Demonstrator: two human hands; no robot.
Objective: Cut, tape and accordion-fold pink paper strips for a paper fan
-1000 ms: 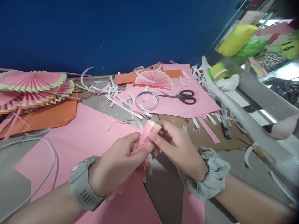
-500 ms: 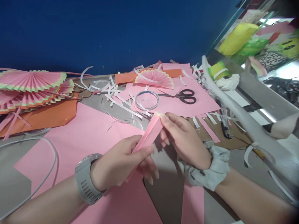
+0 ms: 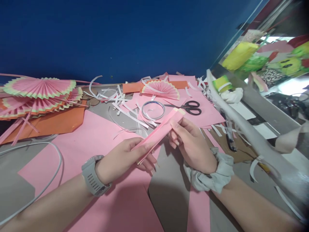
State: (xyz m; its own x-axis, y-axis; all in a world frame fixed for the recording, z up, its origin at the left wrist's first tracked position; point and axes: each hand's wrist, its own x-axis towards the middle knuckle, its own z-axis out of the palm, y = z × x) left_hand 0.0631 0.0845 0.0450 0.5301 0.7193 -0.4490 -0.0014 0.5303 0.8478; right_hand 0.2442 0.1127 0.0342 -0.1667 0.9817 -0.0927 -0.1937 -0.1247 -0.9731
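A narrow folded strip of pink paper [image 3: 160, 131] with pale yellow ends is held slantwise between my two hands. My left hand [image 3: 131, 156] is closed on its lower end, thumb on top and fingers beneath. Nearer the upper end, my right hand [image 3: 187, 138] pinches it between thumb and fingers. Just beyond the strip lie a roll of tape [image 3: 143, 111] and black-handled scissors [image 3: 193, 108] on pink paper [image 3: 210, 112]. Under my left arm spreads a large pink sheet [image 3: 96, 138].
Pleated pink fans [image 3: 43, 87] are stacked at the left on orange paper [image 3: 62, 124]. Another fan [image 3: 160, 89] lies at the back. White paper strips [image 3: 127, 111] are scattered about. A cutter [image 3: 231, 143] and a wrapped plastic roll [image 3: 256, 125] are at the right. A white cable [image 3: 56, 161] curves at the left.
The folded strip has shifted up and right, showing more of its length. My right hand now grips it below its upper end instead of at the tip. The view has tilted slightly.
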